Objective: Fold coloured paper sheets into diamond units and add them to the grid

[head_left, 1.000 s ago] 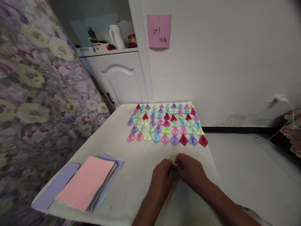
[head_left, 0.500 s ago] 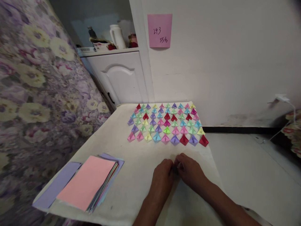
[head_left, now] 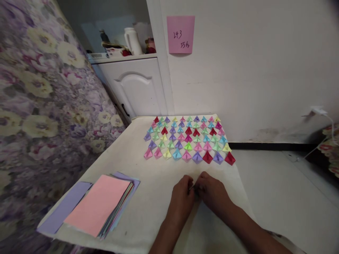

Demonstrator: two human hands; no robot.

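Note:
Close together above the near part of the table, my left hand and my right hand pinch a small piece of paper between them. Only a thin edge of it shows; the fingers and their shadow hide its colour and shape. Beyond my hands, rows of small folded paper boats in pink, red, purple, blue, green and yellow cover the far part of the table.
Left of my hands lies a stack of coloured paper, pink on top, beside a purple sheet. A cream cloth covers the table. A flowered curtain hangs along the left, a white cabinet behind.
My left fingers have shifted slightly up and apart from the right ones, so a thin edge of the paper shows between them. The paper boats and the stack stay put.

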